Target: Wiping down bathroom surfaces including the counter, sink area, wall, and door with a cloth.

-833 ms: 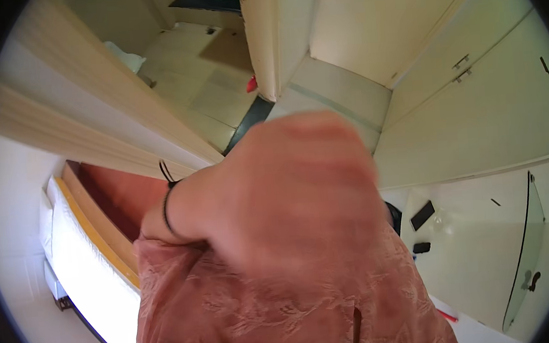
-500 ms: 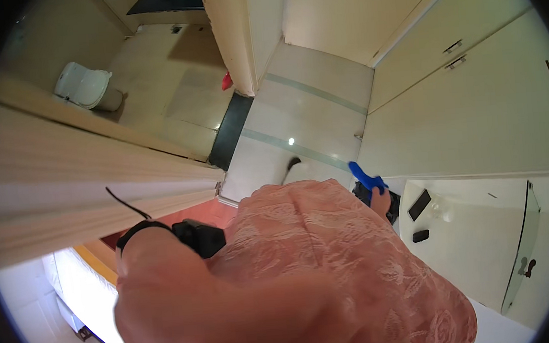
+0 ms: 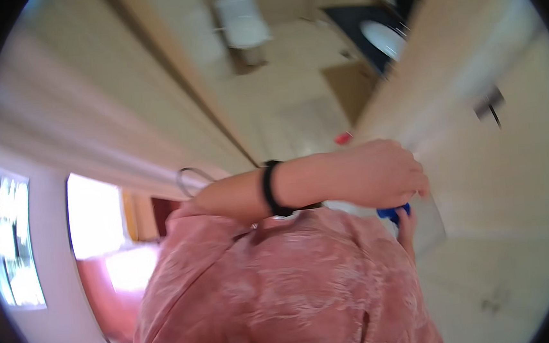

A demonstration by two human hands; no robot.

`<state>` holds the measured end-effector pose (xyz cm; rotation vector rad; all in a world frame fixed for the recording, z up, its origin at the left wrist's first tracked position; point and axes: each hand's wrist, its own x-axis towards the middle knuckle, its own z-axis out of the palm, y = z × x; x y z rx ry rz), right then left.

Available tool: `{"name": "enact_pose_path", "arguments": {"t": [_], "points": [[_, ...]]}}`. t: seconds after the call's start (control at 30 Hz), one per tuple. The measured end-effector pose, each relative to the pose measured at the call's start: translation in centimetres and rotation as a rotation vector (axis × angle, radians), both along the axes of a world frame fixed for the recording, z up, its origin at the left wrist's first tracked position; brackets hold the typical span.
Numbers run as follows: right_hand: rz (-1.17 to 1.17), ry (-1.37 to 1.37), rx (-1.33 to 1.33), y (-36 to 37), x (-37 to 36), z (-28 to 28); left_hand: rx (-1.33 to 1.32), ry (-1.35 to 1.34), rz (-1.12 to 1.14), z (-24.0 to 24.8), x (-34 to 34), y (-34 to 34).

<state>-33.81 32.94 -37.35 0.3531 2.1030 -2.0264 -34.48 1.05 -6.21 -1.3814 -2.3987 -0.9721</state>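
My left arm reaches across my front to the right, a black band round its wrist. My left hand point(image 3: 378, 173) is held back up, its fingers bent down and together; whatever lies under them is hidden, and the picture is smeared. Just below it my right hand point(image 3: 406, 222) closes round a blue curved, handle-like object point(image 3: 390, 212). Only a small part of that object shows beneath my left hand, so I cannot tell its kind or whether my left hand touches it.
Ahead is a bathroom with a white toilet point(image 3: 242, 25) and a dark counter point(image 3: 356, 23) holding a white basin point(image 3: 383, 39). A red item point(image 3: 343, 138) lies by the doorway. A wooden door point(image 3: 146, 98) stands left; a wall fixture point(image 3: 490, 104) is at right.
The view has swung to the right, towards the bathroom. My left arm has moved from my left side across to the right, above my right hand. My right hand keeps the blue object.
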Motion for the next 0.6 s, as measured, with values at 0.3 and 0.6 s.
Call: {"name": "enact_pose_path", "arguments": {"t": [0.3,0.6], "points": [[0.702,0.397,0.034,-12.8,-14.2,17.3,0.186,-0.411,0.398,-16.6,-9.0,-7.6],[0.661,0.330,-0.136,-20.9,-25.2,20.8,0.555,-1.381,0.351,-19.9,-19.0,-11.3]]}}
